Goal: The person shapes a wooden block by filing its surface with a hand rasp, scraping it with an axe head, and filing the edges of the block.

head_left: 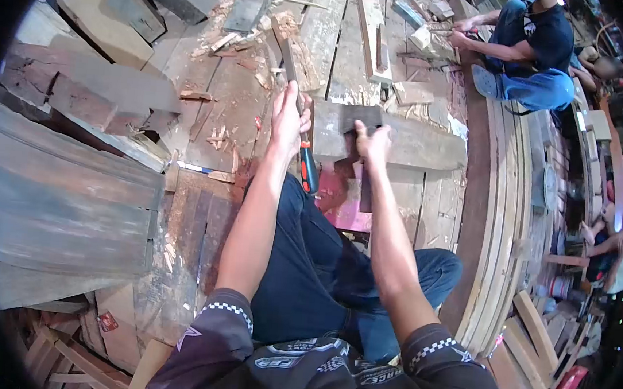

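Note:
My left hand [288, 119] is closed around a long chisel [308, 169] with a black and orange handle. Its dark blade points away from me, over a rough piece of wood [300, 58]. To the right, my right hand [374, 142] grips a dark, blocky mallet [361, 116]; its handle hangs down below the hand, and part of it is blurred. Beneath the mallet lies a thick grey wooden beam [425, 141]. My crossed legs in blue trousers [299, 259] are just below both hands.
Wood chips [217, 139] litter the plank floor. A large curved wooden panel [70, 197] stands at left, below rough timber [78, 92]. Long boards [497, 209] run along the right side. Another person [531, 51] sits at upper right, working on wood. A slotted post [373, 31] lies ahead.

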A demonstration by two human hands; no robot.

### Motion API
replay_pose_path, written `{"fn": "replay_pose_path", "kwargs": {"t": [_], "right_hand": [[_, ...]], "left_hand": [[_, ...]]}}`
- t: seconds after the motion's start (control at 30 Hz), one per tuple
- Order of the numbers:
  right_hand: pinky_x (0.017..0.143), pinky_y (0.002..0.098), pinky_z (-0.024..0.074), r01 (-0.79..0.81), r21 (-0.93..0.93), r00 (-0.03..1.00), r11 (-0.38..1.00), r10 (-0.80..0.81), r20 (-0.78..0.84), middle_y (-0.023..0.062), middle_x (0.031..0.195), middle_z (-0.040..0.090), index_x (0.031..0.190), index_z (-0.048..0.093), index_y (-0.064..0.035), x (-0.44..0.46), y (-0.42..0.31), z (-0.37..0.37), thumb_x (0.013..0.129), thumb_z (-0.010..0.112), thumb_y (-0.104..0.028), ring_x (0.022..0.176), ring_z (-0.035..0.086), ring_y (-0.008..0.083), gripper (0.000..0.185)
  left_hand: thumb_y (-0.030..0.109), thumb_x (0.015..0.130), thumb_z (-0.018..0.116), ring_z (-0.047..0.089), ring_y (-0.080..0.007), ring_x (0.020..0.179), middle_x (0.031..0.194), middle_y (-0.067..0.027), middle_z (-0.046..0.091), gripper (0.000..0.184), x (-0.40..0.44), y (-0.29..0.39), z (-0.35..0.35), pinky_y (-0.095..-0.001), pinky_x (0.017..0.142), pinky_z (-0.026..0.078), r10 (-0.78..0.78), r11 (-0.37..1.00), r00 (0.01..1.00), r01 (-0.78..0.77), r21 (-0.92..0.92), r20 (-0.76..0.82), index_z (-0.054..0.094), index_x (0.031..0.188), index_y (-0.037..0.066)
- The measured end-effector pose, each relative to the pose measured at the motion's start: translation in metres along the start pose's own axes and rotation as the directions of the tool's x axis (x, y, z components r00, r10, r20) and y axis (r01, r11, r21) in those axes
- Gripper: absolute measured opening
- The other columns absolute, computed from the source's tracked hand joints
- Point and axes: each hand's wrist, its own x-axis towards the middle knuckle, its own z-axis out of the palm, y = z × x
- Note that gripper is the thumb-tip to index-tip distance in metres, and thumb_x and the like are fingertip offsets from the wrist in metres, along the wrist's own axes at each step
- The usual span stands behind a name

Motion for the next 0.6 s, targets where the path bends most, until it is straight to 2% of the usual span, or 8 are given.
{"fn": "replay_pose_path", "kwargs": {"t": [0.07, 0.17, 0.23, 0.27, 0.4, 0.43, 0.57, 0.6], "right_hand": [[0.081, 0.0515, 0.0517, 0.065, 0.016, 0.996, 0.998, -0.065, 0.058, 0.0356, 0.098, 0.064, 0.114, 0.044, 0.0098, -0.018, -0.041, 0.002, 0.083, 0.070, -0.051, 0.093, 0.063, 0.0507, 0.073], [0.083, 0.0549, 0.0501, 0.141, 0.070, 0.941, 0.988, -0.155, 0.300, 0.0343, 0.101, 0.063, 0.123, 0.035, 0.0066, -0.036, -0.079, -0.003, 0.087, 0.068, -0.044, 0.096, 0.061, 0.0521, 0.070], [0.081, 0.0561, 0.0500, 0.163, 0.035, 0.921, 0.986, -0.164, 0.353, 0.0322, 0.100, 0.064, 0.124, 0.034, 0.0039, -0.044, -0.082, 0.001, 0.087, 0.068, -0.042, 0.095, 0.062, 0.0518, 0.068], [0.081, 0.0551, 0.0501, 0.206, 0.073, 0.940, 0.976, -0.218, 0.262, 0.0318, 0.098, 0.064, 0.120, 0.037, 0.0035, -0.048, -0.070, 0.012, 0.086, 0.069, -0.042, 0.094, 0.062, 0.0511, 0.065], [0.082, 0.0527, 0.0501, 0.132, 0.225, 0.983, 0.965, -0.156, 0.094, 0.0336, 0.097, 0.064, 0.113, 0.045, 0.0055, -0.045, -0.043, -0.007, 0.085, 0.069, -0.044, 0.095, 0.063, 0.0493, 0.062], [0.083, 0.0483, 0.0504, 0.090, 0.135, 0.994, 0.987, -0.097, 0.049, 0.0300, 0.099, 0.066, 0.111, 0.049, 0.0050, -0.039, -0.039, -0.019, 0.083, 0.072, -0.049, 0.095, 0.065, 0.0451, 0.065], [0.088, 0.0448, 0.0491, 0.034, 0.172, 0.989, 0.985, -0.008, -0.149, 0.0256, 0.100, 0.067, 0.111, 0.053, 0.0038, 0.001, 0.009, -0.045, 0.082, 0.074, -0.046, 0.099, 0.065, 0.0373, 0.061], [0.075, 0.0434, 0.0536, 0.025, 0.099, 0.976, 0.995, -0.003, -0.216, 0.0255, 0.094, 0.067, 0.109, 0.052, 0.0048, 0.010, 0.016, -0.051, 0.083, 0.075, -0.045, 0.085, 0.068, 0.0340, 0.061]], "left_hand": [[0.042, 0.103, 0.045, 0.039, -0.0050, 0.046, 0.081, -0.0018, 0.053, 0.035, 0.002, -0.001, -0.006, -0.0202, 0.038, 0.026, 0.012, 1.000, 1.000, -0.012, 0.011, -0.003, 0.048, 0.089, 0.010], [0.042, 0.102, 0.045, 0.038, -0.0054, 0.046, 0.082, -0.0024, 0.053, 0.035, 0.004, 0.002, -0.008, -0.0200, 0.038, 0.026, 0.027, 0.999, 0.999, -0.028, -0.022, -0.043, 0.048, 0.090, 0.009], [0.042, 0.102, 0.045, 0.038, -0.0059, 0.046, 0.084, -0.0032, 0.053, 0.035, 0.005, 0.000, -0.012, -0.0202, 0.038, 0.026, 0.026, 0.999, 0.999, -0.026, -0.021, -0.022, 0.047, 0.090, 0.010], [0.042, 0.103, 0.045, 0.038, -0.0060, 0.046, 0.084, -0.0033, 0.053, 0.034, 0.005, 0.000, -0.016, -0.0203, 0.038, 0.026, 0.026, 0.999, 1.000, -0.026, -0.031, -0.012, 0.047, 0.091, 0.010], [0.041, 0.103, 0.045, 0.038, -0.0062, 0.046, 0.085, -0.0037, 0.054, 0.032, 0.006, 0.002, -0.018, -0.0201, 0.038, 0.027, 0.031, 0.998, 0.999, -0.033, -0.048, -0.044, 0.047, 0.091, 0.011], [0.041, 0.103, 0.045, 0.038, -0.0061, 0.046, 0.085, -0.0036, 0.054, 0.032, 0.005, 0.004, -0.014, -0.0199, 0.038, 0.027, 0.028, 0.998, 0.998, -0.031, -0.048, -0.054, 0.047, 0.091, 0.011], [0.039, 0.103, 0.046, 0.039, -0.0054, 0.045, 0.084, -0.0027, 0.055, 0.030, 0.004, 0.005, -0.010, -0.0200, 0.037, 0.026, 0.013, 1.000, 0.999, -0.015, -0.026, -0.045, 0.048, 0.091, 0.011], [0.038, 0.103, 0.046, 0.039, -0.0054, 0.045, 0.084, -0.0023, 0.055, 0.031, 0.003, 0.005, -0.010, -0.0201, 0.037, 0.027, 0.016, 0.999, 0.999, -0.017, -0.034, -0.040, 0.048, 0.090, 0.011]]}}
